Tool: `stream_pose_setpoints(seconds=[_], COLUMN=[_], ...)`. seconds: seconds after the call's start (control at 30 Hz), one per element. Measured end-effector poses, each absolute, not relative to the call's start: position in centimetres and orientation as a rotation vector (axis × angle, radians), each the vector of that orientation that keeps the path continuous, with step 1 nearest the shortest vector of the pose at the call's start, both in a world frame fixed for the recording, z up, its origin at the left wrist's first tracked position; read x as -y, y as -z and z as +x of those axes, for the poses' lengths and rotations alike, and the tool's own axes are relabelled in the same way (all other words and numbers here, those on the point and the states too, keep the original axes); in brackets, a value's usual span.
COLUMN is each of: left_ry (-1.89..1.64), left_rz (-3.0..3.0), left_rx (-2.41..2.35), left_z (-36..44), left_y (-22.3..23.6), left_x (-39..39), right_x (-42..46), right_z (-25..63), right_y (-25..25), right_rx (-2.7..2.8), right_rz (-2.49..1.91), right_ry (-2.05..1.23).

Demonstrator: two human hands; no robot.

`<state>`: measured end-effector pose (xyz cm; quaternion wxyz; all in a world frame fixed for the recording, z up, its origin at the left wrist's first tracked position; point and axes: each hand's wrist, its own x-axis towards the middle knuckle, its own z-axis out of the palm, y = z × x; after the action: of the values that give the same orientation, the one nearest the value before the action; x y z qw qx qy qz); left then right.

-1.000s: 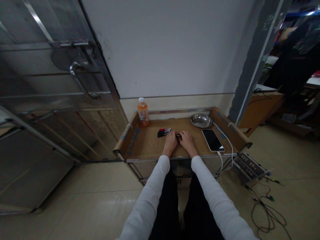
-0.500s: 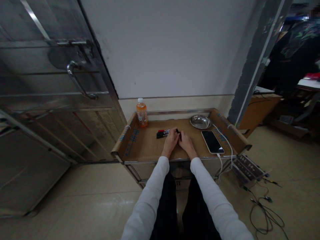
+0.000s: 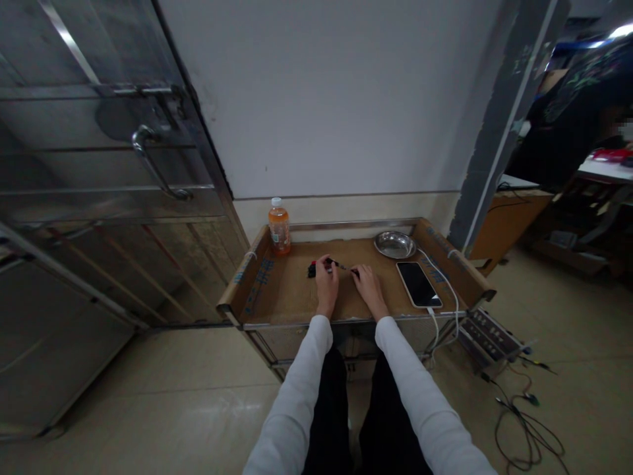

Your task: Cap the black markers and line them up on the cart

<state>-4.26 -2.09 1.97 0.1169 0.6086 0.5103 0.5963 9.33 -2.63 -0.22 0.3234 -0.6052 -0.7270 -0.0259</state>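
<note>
A dark marker pen slants between my two hands above the cardboard-lined tray top. My left hand is closed on its left end. The fingers of my right hand pinch a dark part at its right end; whether that is a cap or the pen's body I cannot tell. Several black and red markers lie together just left of my left hand, which partly hides them.
An orange drink bottle stands at the back left corner. At the right are a round metal dish and a phone with a white cable. Raised cardboard sides edge the top. A person is at the far right.
My hands have moved apart, the left one leftward and the right one slightly right. More of the marker now shows between them, and the left hand covers more of the other markers.
</note>
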Motion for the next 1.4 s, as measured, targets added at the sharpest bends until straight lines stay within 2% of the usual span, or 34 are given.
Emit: stream_pose_setpoints(seconds=[0.13, 0.4, 0.53, 0.93, 1.4], left_ry=[-1.694, -1.033, -0.849, -0.722, -0.761], left_rz=[1.788, 2.410, 2.556, 2.555, 2.520], left_rx=[-1.638, -1.760, -1.796, -1.753, -1.760], left_z=[-4.3, -3.6, -3.4, -3.3, -3.4], left_y=[-1.7, -1.7, -1.9, -2.2, -1.9], left_x=[1.8, 2.0, 2.1, 2.7, 2.2], right_x=[2.8, 3.2, 3.3, 3.5, 3.3], right_z=[9.2, 8.9, 8.7, 8.8, 9.0], right_y=[-0.1, -0.7, -0.8, -0.8, -0.4], right_rx=[1.874, 1.847, 1.924, 1.885, 1.809], right_rz=[-1.630, -1.567, -1.542, -1.735, -1.821], right_ry=[0.116, 0.175, 0.146, 0.171, 0.150])
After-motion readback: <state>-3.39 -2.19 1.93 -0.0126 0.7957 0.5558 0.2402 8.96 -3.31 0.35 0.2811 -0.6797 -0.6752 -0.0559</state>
